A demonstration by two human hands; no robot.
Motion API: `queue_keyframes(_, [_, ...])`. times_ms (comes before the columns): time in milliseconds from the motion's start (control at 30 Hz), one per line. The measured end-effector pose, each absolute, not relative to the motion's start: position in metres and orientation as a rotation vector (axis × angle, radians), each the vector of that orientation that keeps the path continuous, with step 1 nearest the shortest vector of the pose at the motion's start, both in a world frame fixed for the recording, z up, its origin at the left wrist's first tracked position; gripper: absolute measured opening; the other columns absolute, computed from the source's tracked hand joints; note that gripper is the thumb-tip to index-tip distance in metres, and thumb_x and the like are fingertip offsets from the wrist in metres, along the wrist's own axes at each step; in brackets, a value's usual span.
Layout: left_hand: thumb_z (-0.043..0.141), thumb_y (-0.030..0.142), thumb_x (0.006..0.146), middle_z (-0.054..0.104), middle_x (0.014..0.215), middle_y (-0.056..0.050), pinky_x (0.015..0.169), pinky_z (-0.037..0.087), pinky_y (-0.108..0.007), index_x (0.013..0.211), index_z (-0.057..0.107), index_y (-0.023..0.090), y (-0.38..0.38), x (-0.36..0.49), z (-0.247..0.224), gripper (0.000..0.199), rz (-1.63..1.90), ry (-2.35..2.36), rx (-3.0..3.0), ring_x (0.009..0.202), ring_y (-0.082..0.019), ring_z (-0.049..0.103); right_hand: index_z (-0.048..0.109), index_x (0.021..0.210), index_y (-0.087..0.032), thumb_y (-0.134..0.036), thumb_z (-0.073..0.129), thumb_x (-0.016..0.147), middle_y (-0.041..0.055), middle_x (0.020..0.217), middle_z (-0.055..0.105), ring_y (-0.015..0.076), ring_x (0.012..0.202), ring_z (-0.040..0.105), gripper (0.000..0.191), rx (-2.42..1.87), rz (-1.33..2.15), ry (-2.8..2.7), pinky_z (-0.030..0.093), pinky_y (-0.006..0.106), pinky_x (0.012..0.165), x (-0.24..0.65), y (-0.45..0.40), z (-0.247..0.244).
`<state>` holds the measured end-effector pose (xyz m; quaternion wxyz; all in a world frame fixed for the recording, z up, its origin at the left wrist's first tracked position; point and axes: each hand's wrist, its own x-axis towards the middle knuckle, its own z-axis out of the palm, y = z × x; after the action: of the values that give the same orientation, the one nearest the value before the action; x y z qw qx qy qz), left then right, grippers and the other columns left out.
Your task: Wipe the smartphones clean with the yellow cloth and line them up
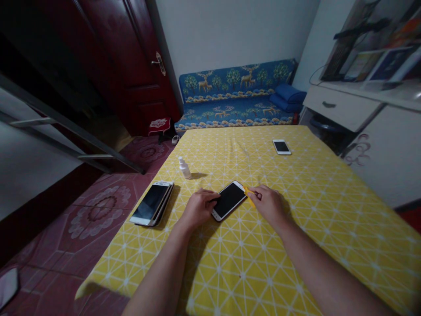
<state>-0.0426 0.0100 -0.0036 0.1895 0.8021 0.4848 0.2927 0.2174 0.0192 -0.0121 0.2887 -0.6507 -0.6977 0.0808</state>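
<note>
A white smartphone (229, 200) with a dark screen lies at a slant on the yellow patterned tablecloth. My left hand (199, 206) grips its left edge, thumb and fingers at the rim. At the phone's upper right end, my right hand (268, 202) pinches a small yellow cloth (250, 196), which touches that corner. Part of the cloth is hidden by the fingers. Left of my left hand lies a stack of phones, a white smartphone (151, 202) on top. A small white spray bottle (184, 168) stands upright beyond the stack.
Another white phone (281, 147) lies at the table's far right. Past the table's far edge is a blue patterned sofa (230, 103). A white cabinet (342, 105) stands on the right, a metal ladder (66, 125) on the left. The tablecloth (243, 281) has slight wrinkles.
</note>
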Motion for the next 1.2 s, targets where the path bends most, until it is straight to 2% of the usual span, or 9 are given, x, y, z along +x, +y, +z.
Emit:
queue_keyframes(167, [0.065,0.014,0.083,0.076,0.098,-0.008,0.088,0.057,-0.036,0.103,0.079,0.022,0.005,-0.038,0.001,0.025,0.877,1.281,2.306,0.098,-0.023,0.069,0.077,0.09,-0.025,-0.03,0.063,0.088,0.0026,0.088,0.074,0.0147,0.07,0.064,0.015,-1.73,0.194,-1.873,0.039,0.026,0.062,0.219,0.019,-0.012])
queue_keyframes(467, [0.071,0.024,0.085,0.077,0.103,-0.008,0.094,0.053,-0.041,0.108,0.078,0.025,0.01,-0.039,-0.003,0.024,0.789,1.03,2.366,0.102,-0.025,0.067,0.078,0.095,-0.025,-0.029,0.06,0.091,0.0031,0.094,0.076,0.0167,0.078,0.067,0.019,-1.717,0.172,-1.925,0.041,0.026,0.064,0.222,0.02,-0.009])
queue_keyframes(533, [0.072,0.023,0.084,0.074,0.118,-0.008,0.105,0.047,-0.046,0.111,0.077,0.027,0.01,-0.039,-0.001,0.028,0.747,1.033,2.364,0.119,-0.028,0.062,0.078,0.097,-0.026,-0.029,0.059,0.092,0.003,0.098,0.076,0.017,0.08,0.068,0.02,-1.733,0.161,-1.939,0.041,0.027,0.065,0.222,0.019,-0.008])
queue_keyframes(633, [0.068,0.02,0.086,0.057,0.146,-0.004,0.12,0.024,-0.063,0.12,0.072,0.033,0.008,-0.038,0.002,0.037,0.56,1.084,2.338,0.148,-0.033,0.033,0.078,0.101,-0.028,-0.029,0.059,0.093,0.0024,0.1,0.076,0.0171,0.08,0.068,0.021,-1.77,0.145,-1.951,0.041,0.027,0.065,0.221,0.018,-0.005])
queue_keyframes(700, [0.064,0.021,0.089,0.049,0.153,-0.002,0.119,0.01,-0.07,0.126,0.068,0.035,0.006,-0.039,0.005,0.04,0.421,1.105,2.295,0.153,-0.034,0.019,0.078,0.101,-0.027,-0.029,0.059,0.094,0.0022,0.1,0.076,0.0172,0.081,0.068,0.021,-1.782,0.149,-1.956,0.041,0.028,0.067,0.22,0.017,-0.003])
queue_keyframes(767, [0.065,0.028,0.091,0.046,0.155,-0.002,0.118,0.003,-0.072,0.13,0.065,0.037,0.005,-0.04,0.007,0.04,0.353,1.097,2.256,0.154,-0.034,0.015,0.077,0.103,-0.027,-0.029,0.058,0.094,0.0022,0.101,0.076,0.0175,0.083,0.068,0.021,-1.79,0.154,-1.962,0.042,0.028,0.069,0.218,0.017,-0.002])
queue_keyframes(967, [0.081,0.052,0.074,0.036,0.16,-0.003,0.119,-0.005,-0.069,0.139,0.056,0.039,0.009,-0.046,0.012,0.07,0.27,1.018,2.214,0.155,-0.036,0.006,0.077,0.102,-0.027,-0.03,0.059,0.094,0.001,0.101,0.076,0.0175,0.083,0.068,0.021,-1.791,0.14,-1.958,0.042,0.029,0.07,0.217,0.016,-0.002])
queue_keyframes(1100, [0.087,0.051,0.066,0.029,0.163,-0.002,0.119,-0.007,-0.067,0.144,0.048,0.041,0.012,-0.05,0.013,0.088,0.179,0.975,2.238,0.155,-0.036,0.003,0.077,0.102,-0.027,-0.031,0.058,0.094,0.0008,0.103,0.076,0.0177,0.083,0.068,0.021,-1.8,0.141,-1.95,0.042,0.029,0.07,0.219,0.016,-0.005])
queue_keyframes(1200, [0.088,0.049,0.066,0.029,0.163,-0.001,0.12,-0.005,-0.066,0.144,0.048,0.041,0.013,-0.05,0.012,0.089,0.168,0.981,2.248,0.155,-0.035,0.004,0.077,0.103,-0.027,-0.032,0.058,0.094,0.0013,0.102,0.076,0.0176,0.083,0.068,0.021,-1.784,0.146,-1.942,0.043,0.029,0.07,0.219,0.017,-0.006])
